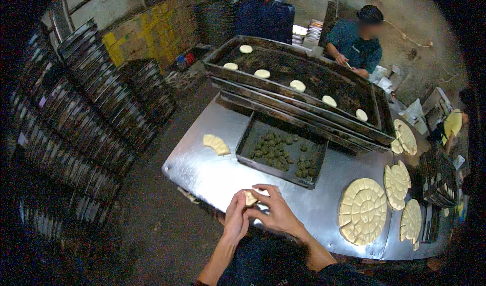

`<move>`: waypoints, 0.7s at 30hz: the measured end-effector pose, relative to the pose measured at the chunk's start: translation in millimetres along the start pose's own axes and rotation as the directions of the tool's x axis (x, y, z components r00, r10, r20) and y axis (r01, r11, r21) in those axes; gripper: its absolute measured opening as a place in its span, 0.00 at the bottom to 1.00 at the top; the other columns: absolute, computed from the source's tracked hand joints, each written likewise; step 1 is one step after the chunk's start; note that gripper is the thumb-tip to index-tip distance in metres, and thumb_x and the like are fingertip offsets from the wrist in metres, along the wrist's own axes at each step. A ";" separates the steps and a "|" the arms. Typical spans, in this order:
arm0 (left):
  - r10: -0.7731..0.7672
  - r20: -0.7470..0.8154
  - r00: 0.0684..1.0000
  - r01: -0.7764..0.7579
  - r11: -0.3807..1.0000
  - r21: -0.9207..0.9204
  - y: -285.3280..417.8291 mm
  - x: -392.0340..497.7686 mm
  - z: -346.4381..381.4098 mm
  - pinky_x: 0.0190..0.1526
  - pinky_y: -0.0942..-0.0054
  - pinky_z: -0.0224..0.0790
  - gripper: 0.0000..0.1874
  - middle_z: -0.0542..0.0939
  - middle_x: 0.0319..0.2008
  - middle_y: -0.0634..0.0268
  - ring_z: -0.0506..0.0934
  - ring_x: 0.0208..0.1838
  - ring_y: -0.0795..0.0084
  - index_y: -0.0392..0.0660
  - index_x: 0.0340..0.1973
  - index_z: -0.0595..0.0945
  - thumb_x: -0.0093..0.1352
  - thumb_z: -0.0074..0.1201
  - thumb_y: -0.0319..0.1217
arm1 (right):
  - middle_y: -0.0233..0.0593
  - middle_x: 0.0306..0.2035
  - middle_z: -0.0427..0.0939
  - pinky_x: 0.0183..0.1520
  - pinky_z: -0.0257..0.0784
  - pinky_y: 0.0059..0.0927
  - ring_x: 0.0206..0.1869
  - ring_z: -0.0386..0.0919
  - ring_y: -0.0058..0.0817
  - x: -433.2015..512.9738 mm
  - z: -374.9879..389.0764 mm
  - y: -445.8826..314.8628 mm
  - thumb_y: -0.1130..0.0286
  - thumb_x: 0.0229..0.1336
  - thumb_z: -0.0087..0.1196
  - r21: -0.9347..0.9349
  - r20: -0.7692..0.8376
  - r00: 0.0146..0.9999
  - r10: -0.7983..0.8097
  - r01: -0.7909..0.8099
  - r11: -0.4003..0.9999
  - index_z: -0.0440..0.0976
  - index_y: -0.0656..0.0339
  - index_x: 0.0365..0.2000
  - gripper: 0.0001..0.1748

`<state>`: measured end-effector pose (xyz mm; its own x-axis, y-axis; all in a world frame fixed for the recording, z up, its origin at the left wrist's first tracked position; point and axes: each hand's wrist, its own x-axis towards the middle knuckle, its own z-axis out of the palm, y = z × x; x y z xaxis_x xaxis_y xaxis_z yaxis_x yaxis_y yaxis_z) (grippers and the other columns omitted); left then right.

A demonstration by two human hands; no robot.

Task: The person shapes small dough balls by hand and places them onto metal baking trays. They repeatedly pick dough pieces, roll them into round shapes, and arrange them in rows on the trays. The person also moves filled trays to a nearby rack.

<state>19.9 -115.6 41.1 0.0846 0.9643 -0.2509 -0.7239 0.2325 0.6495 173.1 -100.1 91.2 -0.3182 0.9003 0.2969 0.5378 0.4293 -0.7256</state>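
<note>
Close to the table's near edge, my left hand grips a small piece of pale dough between its fingers and thumb. My right hand meets it from the other side, its fingers curved at the dough; whether it grips the piece I cannot tell. Just beyond the hands is a dark square metal tray with many dark greenish filling balls. A short curved strip of cut dough pieces lies left of that tray. To the right rests a large dough round, scored into segments.
Behind the tray, stacked long baking pans hold several flattened dough discs. More cut dough lies on the metal table at right. Tall stacks of trays stand left. Across the pans, another person works with their hands.
</note>
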 end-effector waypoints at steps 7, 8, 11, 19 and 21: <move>0.030 0.013 0.999 -0.031 0.997 0.071 6.8 -11.7 1.3 0.53 0.74 0.73 0.17 0.78 0.50 0.62 0.78 0.51 0.72 0.38 0.54 0.75 0.77 0.56 0.36 | 0.44 0.48 0.78 0.48 0.79 0.33 0.47 0.80 0.35 -6.5 -4.5 -16.7 0.71 0.54 0.70 0.276 -0.003 0.997 0.078 -0.074 0.958 0.83 0.58 0.50 0.21; 0.097 0.046 0.994 -0.101 0.990 0.099 5.1 -9.8 0.4 0.55 0.72 0.70 0.16 0.77 0.49 0.63 0.75 0.52 0.74 0.39 0.53 0.75 0.77 0.55 0.37 | 0.42 0.43 0.80 0.47 0.78 0.31 0.45 0.81 0.35 -7.5 -4.2 -15.3 0.71 0.55 0.69 0.244 -0.046 0.998 0.035 -0.023 0.970 0.84 0.60 0.47 0.17; 0.316 0.160 0.935 -0.354 0.840 0.411 0.1 -0.5 -5.9 0.58 0.70 0.68 0.16 0.76 0.50 0.63 0.73 0.55 0.74 0.40 0.53 0.75 0.78 0.55 0.38 | 0.41 0.41 0.81 0.46 0.78 0.30 0.47 0.81 0.34 -8.1 8.3 0.0 0.71 0.55 0.69 0.416 -0.063 0.982 0.178 -0.136 0.899 0.85 0.61 0.44 0.15; 0.301 -0.094 0.949 -0.244 0.890 0.386 36.6 13.8 -63.0 0.66 0.65 0.64 0.15 0.69 0.70 0.57 0.69 0.69 0.63 0.42 0.56 0.78 0.75 0.56 0.30 | 0.48 0.39 0.78 0.54 0.68 0.45 0.48 0.73 0.46 4.5 46.3 74.5 0.62 0.61 0.63 -0.251 0.222 0.965 0.140 -0.082 0.964 0.84 0.63 0.39 0.14; 0.324 -0.188 0.927 -0.209 0.865 0.457 50.6 18.4 -79.2 0.64 0.67 0.65 0.13 0.73 0.66 0.58 0.72 0.64 0.68 0.41 0.53 0.80 0.75 0.56 0.31 | 0.50 0.41 0.75 0.55 0.64 0.48 0.49 0.70 0.49 12.6 53.7 86.4 0.57 0.61 0.62 -0.300 0.007 0.994 0.106 -0.099 0.949 0.82 0.63 0.40 0.19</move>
<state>-69.4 -96.1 12.5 -0.2848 0.9455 -0.1576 -0.3308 0.0574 0.9419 173.7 -55.5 -1.1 -0.2651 0.9402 0.2140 0.7761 0.3398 -0.5312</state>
